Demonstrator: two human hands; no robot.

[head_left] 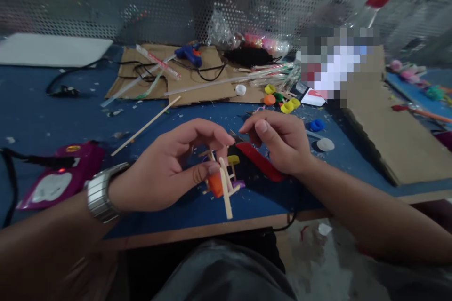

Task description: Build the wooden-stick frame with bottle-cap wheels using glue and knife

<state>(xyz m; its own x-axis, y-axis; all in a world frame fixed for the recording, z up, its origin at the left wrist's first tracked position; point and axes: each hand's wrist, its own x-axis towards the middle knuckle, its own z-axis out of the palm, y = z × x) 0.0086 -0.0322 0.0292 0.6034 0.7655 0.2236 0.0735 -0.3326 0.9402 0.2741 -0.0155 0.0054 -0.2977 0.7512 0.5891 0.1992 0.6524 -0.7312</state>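
My left hand [169, 167], with a metal watch [103, 193] at its wrist, pinches a small model made of wooden sticks [226, 193] between thumb and fingers. An orange bottle cap [215, 185], a yellow cap [233, 160] and a purple piece [239, 183] show on or right beside the model. To its right, my right hand [284, 143] is loosely closed, with its fingers curled under. Whether anything small sits in those fingers is hidden. A red-handled tool [257, 160] shows just below that hand; its kind is unclear, and so is whether the hand touches it.
A blue glue gun [189, 55] lies on cardboard [208, 94] at the back. A wooden stick [146, 125] and a purple powered box [63, 174] are on the left. Coloured bottle caps [290, 105], a blue cap [317, 125] and more cardboard [388, 146] lie right.
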